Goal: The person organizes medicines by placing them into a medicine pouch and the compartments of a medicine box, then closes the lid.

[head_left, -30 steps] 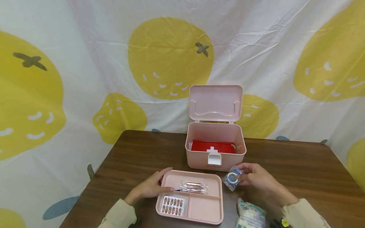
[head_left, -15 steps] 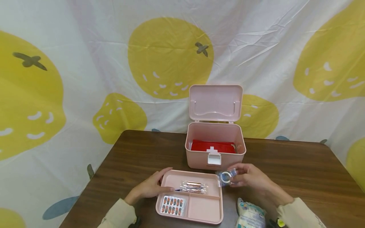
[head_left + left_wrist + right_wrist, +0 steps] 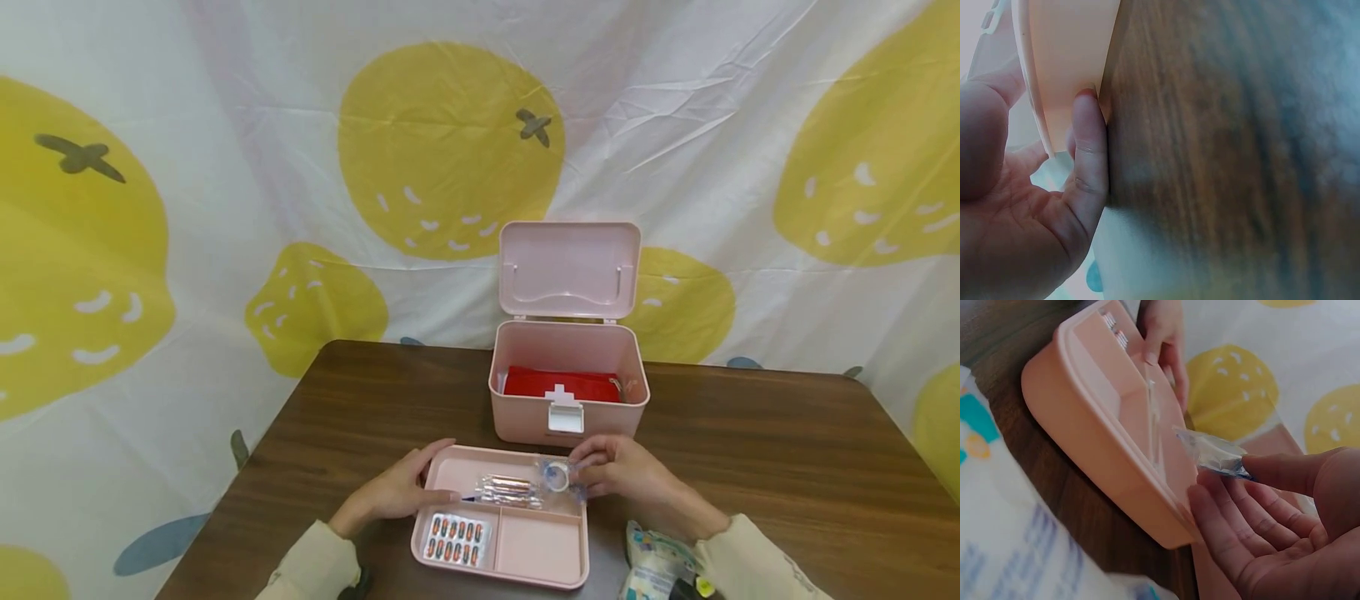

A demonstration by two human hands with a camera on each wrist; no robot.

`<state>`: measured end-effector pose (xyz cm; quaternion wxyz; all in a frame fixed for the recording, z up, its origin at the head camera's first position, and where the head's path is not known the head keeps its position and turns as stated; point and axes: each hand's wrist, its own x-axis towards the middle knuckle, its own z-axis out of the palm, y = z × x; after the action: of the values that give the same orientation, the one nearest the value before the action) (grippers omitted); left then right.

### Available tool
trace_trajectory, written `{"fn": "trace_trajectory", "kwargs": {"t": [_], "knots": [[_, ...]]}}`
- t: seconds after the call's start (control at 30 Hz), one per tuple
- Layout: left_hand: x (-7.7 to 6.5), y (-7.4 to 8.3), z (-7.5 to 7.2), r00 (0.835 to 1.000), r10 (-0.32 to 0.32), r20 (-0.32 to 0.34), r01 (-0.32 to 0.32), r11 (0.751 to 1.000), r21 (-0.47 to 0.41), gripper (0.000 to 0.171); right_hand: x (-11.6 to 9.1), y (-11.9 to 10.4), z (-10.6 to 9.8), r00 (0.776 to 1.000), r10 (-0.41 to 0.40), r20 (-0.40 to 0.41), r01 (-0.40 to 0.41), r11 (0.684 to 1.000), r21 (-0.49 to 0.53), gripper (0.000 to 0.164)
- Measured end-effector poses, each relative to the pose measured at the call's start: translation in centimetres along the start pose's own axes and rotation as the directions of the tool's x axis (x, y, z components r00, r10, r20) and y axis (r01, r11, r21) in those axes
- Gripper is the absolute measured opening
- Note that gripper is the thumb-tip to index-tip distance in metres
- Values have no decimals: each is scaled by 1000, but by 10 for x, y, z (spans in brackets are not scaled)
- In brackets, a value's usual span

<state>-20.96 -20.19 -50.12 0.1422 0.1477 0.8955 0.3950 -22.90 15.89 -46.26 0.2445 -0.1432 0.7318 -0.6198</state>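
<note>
My right hand pinches a small clear packet with a white ring-shaped roll, likely tape, inside. The packet is over the back right of a pink divided tray; in the right wrist view, thumb and fingertips grip its end above the rim. My left hand holds the tray's left side, thumb over the rim; in the left wrist view a finger presses the outer wall. Clear-wrapped thin sticks lie in the long back compartment. A blister pack of capsules is in the front left one.
Behind the tray stands a pink first-aid box, lid raised, with a red pouch inside. A printed white plastic package lies right of the tray, partly under my right wrist. A lemon-patterned cloth hangs behind the brown table.
My right hand has carried the packet leftward from beside the box's front right corner to over the tray's back compartment. The left hand and the tray have stayed in place.
</note>
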Motion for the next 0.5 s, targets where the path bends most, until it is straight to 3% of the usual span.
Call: {"fn": "trace_trajectory", "kwargs": {"t": [0.2,0.5], "knots": [[0,1,-1,1000,-19,-1,19,1000,-14,84,6,1,16,999,-11,-48,10,1000,-19,26],[0,0,0,1000,0,4,0,1000,-14,85,15,2,32,995,-19,-97,10,996,-86,22]]}}
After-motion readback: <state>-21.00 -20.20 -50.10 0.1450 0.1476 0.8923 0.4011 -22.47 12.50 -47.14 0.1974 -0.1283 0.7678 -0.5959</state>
